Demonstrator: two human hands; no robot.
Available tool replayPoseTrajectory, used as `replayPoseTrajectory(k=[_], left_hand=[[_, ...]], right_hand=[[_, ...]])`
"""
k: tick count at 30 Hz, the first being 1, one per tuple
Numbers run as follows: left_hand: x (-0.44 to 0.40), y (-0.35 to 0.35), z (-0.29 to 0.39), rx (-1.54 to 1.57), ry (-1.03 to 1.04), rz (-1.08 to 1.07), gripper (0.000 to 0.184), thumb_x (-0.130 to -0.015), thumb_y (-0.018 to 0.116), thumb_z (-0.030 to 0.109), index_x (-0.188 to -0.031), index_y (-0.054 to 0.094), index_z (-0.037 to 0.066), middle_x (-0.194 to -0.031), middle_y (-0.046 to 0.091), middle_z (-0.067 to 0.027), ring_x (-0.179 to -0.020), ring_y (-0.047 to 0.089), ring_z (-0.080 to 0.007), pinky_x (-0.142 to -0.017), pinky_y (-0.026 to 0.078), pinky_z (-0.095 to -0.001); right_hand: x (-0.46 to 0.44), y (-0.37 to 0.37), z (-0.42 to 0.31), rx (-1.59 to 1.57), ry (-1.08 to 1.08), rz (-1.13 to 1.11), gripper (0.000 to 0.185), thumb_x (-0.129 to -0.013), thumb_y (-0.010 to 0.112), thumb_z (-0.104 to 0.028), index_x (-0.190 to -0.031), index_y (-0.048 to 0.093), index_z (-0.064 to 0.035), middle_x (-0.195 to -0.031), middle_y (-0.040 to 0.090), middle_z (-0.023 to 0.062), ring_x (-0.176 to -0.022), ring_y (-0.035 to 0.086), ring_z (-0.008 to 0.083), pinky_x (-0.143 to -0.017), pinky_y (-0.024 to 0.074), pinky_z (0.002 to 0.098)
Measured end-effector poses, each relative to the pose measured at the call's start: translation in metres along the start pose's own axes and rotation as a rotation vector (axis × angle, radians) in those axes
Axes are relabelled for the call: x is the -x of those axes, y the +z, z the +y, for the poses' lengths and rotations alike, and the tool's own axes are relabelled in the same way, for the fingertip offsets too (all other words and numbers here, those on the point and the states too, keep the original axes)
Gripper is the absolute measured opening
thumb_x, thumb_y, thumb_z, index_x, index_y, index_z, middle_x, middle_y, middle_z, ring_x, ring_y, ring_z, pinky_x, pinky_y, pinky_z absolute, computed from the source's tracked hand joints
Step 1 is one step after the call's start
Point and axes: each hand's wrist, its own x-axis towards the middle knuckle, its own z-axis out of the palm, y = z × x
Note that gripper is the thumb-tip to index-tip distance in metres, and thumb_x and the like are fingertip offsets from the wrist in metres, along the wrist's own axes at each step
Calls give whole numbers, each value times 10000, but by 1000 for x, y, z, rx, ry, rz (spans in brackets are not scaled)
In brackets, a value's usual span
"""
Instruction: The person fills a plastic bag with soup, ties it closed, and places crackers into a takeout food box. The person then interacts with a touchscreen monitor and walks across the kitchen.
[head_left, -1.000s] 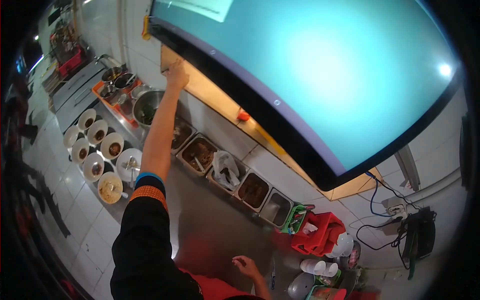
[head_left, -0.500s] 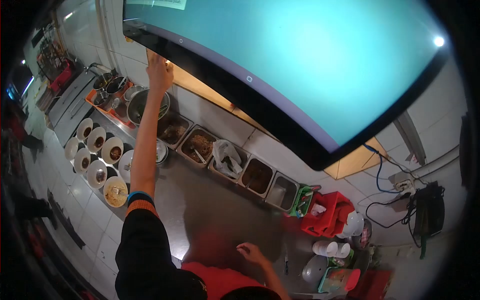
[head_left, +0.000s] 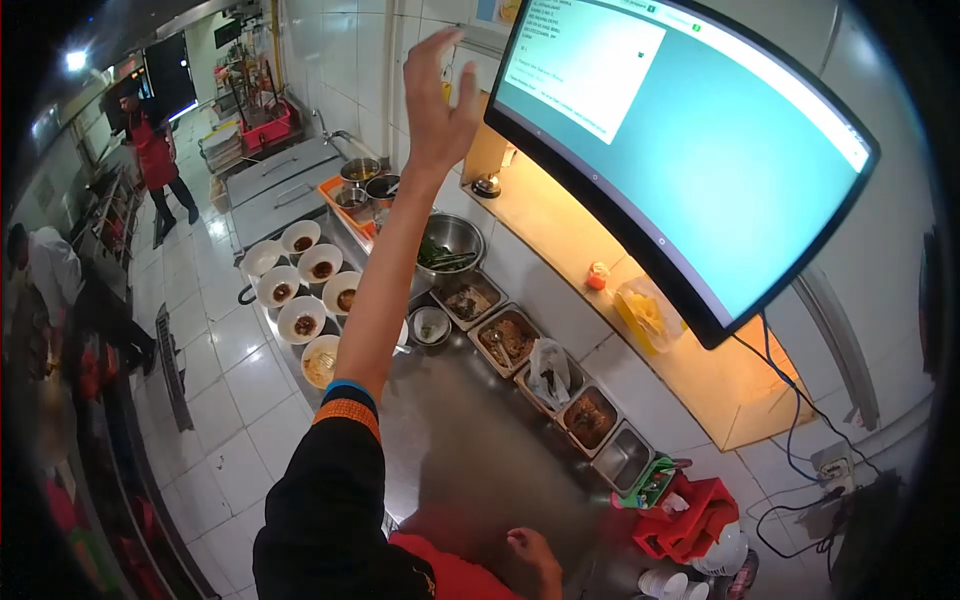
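Observation:
My left hand (head_left: 440, 105) is raised at the upper middle, open, its thumb and fingers apart and holding nothing. It is just left of a mounted screen (head_left: 680, 130), with a gap between them. Low in the view, my right hand (head_left: 535, 556) hovers over the steel counter (head_left: 470, 440), loosely open with fingers bent, nothing visible in it. Beneath my left forearm stand white bowls (head_left: 301, 320) with brown contents. A steel bowl of greens (head_left: 450, 243) and metal food trays (head_left: 506, 336) line the wall.
A lit ledge (head_left: 560, 235) below the screen holds a bell (head_left: 486, 186) and a yellow packet (head_left: 650, 315). A red basket (head_left: 690, 520) and stacked cups (head_left: 672, 584) are at lower right. A person in a red apron (head_left: 154, 160) and another in white (head_left: 52, 262) are at left.
My left hand has left the ledge edge below the screen and lifted, its fingers spreading. The view has swung, showing more screen text and the people at left.

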Motion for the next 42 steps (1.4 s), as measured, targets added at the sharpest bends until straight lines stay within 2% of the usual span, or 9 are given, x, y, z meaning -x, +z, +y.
replayPoseTrajectory(k=[4, 10, 12, 18, 22, 24, 27, 32, 42], left_hand=[[-31, -4, 52, 11, 169, -182, 521, -946, 530, 345, -1384, 411, 89, -1432, 251, -236, -1331, 255, -422, -1073, 266, -569], [-28, 4, 71, -38, 91, -375, 460, -975, 502, 337, -1419, 447, 226, -1475, 162, -222, -1368, 137, -434, -1083, 132, -655], [-20, -2, 69, -107, 166, -99, 403, -947, 557, 228, -1325, 518, 95, -1404, 396, -134, -1327, 330, -302, -1102, 254, -427], [-40, -90, 129, 218, 69, 75, 462, -924, 546, 238, -1357, 486, 90, -1439, 394, -107, -1323, 361, -260, -1050, 325, -405], [12, -222, 157, 312, -137, 298, 377, -934, 514, 249, -1212, 545, -3, -1179, 583, -156, -1041, 588, -213, -877, 466, -323], [11, -280, 196, 685, 381, 693, 536, -910, 584, 411, -1320, 481, 82, -1243, 556, -126, -1105, 582, -237, -964, 450, -403], [-25, -290, 307, 694, 669, 298, 524, -976, 531, 318, -1452, 324, 251, -1490, 302, -67, -1286, 398, -176, -1099, 313, -482], [-37, -314, 314, 537, 626, -220, 484, -967, 539, 151, -1420, 370, 140, -1439, 369, -41, -1233, 441, -175, -1002, 387, -393], [-3, -269, 338, 1152, 513, -514, 497, -957, 557, 173, -1413, 369, 114, -1436, 365, -64, -1241, 433, -185, -1007, 384, -399]], right_hand=[[3, 12, -2, -43, -15, 10, 267, -874, 646, -241, -1064, 668, -55, -997, 689, 128, -896, 668, 264, -810, 517, 372], [28, 24, -19, -15, -50, -23, 289, -872, 651, -260, -1059, 667, -41, -989, 692, 135, -899, 670, 262, -807, 519, 368], [31, 31, -12, 18, -48, -59, 298, -885, 640, -259, -1095, 654, -48, -1011, 691, 125, -922, 667, 247, -816, 519, 361], [41, 52, -2, 61, -53, -117, 313, -894, 629, -263, -1120, 644, -47, -1043, 687, 129, -952, 660, 250, -834, 513, 356], [43, 48, -16, 86, -77, -200, 314, -894, 614, -262, -1109, 645, -36, -1043, 682, 156, -954, 652, 280, -838, 508, 374], [40, 52, -18, 73, -80, -165, 298, -890, 607, -249, -1086, 653, -30, -1025, 681, 166, -938, 650, 299, -829, 507, 389], [37, 51, -31, 155, -123, -164, 283, -872, 608, -235, -1053, 662, -24, -1010, 680, 173, -933, 648, 305, -822, 504, 392], [41, 55, -58, 134, -98, -161, 264, -869, 599, -220, -1039, 656, -27, -991, 677, 170, -928, 639, 326, -824, 496, 406], [72, 83, -55, 150, -208, -119, 232, -877, 595, -209, -997, 650, -17, -972, 666, 176, -921, 625, 343, -824, 487, 433]])
